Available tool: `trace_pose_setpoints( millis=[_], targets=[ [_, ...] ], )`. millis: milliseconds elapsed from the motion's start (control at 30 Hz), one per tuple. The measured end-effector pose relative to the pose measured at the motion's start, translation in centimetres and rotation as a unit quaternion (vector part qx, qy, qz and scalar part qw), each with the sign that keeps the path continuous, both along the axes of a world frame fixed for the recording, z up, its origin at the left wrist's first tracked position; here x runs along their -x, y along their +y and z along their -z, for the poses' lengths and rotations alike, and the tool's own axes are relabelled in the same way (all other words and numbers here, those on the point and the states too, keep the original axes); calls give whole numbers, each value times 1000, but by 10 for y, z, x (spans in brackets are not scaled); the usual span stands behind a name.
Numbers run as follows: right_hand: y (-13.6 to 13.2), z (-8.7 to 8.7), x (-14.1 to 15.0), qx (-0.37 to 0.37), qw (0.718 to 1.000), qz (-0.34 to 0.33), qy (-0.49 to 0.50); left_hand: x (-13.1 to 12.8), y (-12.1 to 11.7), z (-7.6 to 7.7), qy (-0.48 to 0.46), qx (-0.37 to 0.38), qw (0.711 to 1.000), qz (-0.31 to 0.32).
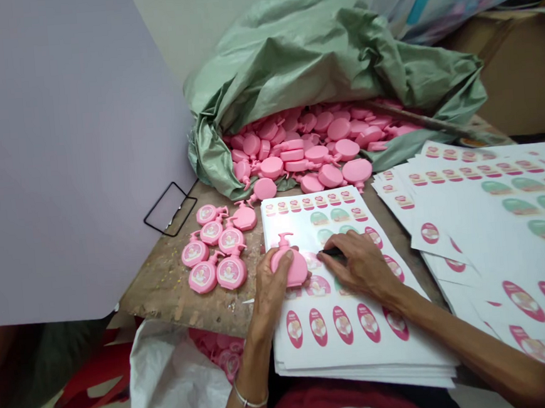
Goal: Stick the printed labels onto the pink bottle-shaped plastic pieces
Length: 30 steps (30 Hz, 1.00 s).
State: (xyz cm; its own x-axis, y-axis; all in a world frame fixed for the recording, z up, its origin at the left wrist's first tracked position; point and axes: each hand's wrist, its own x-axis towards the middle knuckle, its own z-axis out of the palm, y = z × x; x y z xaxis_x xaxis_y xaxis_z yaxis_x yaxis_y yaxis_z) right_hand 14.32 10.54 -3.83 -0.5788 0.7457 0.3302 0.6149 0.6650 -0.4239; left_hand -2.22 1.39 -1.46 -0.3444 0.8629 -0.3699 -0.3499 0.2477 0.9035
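Observation:
My left hand grips a flat pink pump-bottle-shaped piece above a stack of white label sheets, and the piece's face is turned away from me. My right hand pinches a small black tool close to that piece, its tip hidden by my fingers. Pink oval labels and green oval labels are printed on the sheets. Several finished pink pieces with labels lie on the worn wooden table to the left of my hands.
A torn green sack spills many unlabelled pink pieces at the table's back. More label sheets fan out at right. A black wire frame lies at the table's left edge. A white sack sits below the front edge.

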Motion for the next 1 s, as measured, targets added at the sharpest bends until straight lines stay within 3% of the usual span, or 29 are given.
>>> trace_pose_setpoints(
  millis=[200, 333, 467, 600, 767, 867, 1000],
  targets=[
    [-5, -3, 2, -91, 996, -13, 14, 0, -1, -2, -2, -9, 1000, -3],
    [-3, -5, -1, -104, 995, 14, -4, 0, 0, -2, -12, -11, 1000, -4],
    [-3, -3, 0, -56, 998, -12, -25, 1, 0, -2, -23, -13, 1000, -7],
    [-3, -3, 6, 53, 998, 3, 42, 2, -1, 0, -16, -16, 1000, -2],
    [2, -27, 6, 249, 952, 65, 168, 2, -3, -1, -39, -20, 999, -20],
    [-4, -48, 7, 237, 948, 65, 201, -1, -2, -6, -85, -29, 994, -56],
    [-20, -64, 15, 206, 956, 11, 208, -9, -2, -13, -141, -51, 985, -85]
  ],
)
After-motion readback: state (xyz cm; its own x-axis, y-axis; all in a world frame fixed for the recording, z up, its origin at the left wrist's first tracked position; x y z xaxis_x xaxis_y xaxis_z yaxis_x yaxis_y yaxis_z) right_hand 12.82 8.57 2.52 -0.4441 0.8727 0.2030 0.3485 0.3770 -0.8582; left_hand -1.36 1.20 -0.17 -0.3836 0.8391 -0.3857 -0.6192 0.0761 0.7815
